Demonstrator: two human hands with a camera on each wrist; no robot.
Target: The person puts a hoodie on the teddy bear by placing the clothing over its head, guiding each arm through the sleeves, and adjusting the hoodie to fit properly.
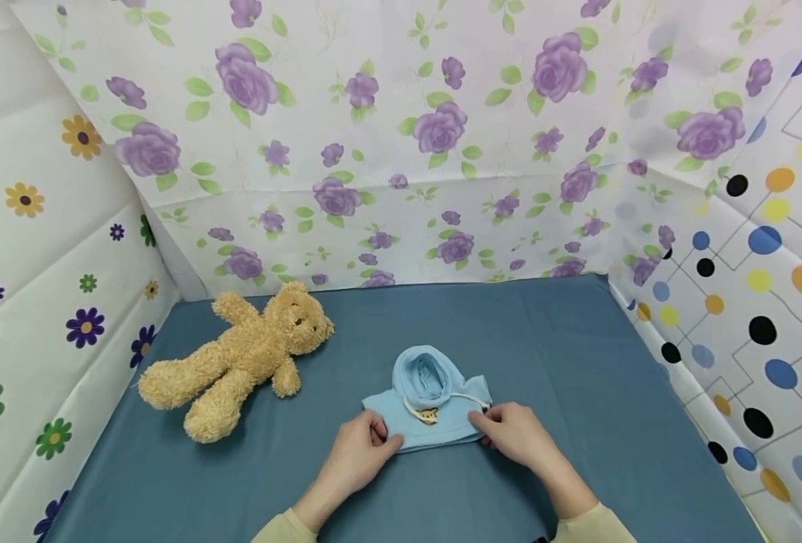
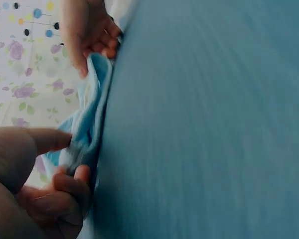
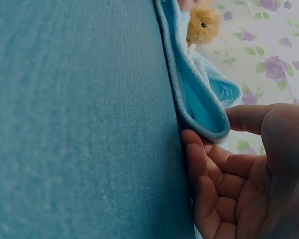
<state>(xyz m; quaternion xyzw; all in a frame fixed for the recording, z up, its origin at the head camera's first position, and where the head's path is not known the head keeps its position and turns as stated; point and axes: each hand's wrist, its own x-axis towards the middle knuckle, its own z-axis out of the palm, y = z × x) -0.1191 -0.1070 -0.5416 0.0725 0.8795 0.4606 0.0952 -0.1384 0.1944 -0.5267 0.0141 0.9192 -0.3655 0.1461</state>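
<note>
A small light-blue toy hoodie [image 1: 450, 431] lies on the blue cloth, its hood at the far side, with white drawstrings and a little yellow animal print on the chest. My left hand [image 1: 360, 452] pinches the left end of its bottom hem between thumb and fingers. At the other end of the hem, my right hand [image 1: 518, 435] grips the fabric, thumb on top and fingers underneath. The right wrist view shows the hem [image 3: 204, 130] as a loop with its opening facing me. Fingers of the right hand [image 3: 239, 184] curl below that edge.
To the left, a tan plush teddy bear [image 1: 255, 351] lies on its back, head toward the back right. Blue cloth [image 1: 577, 339] covers the table. Patterned sheets, including a purple-flowered one [image 1: 401, 181], hang at the back and both sides.
</note>
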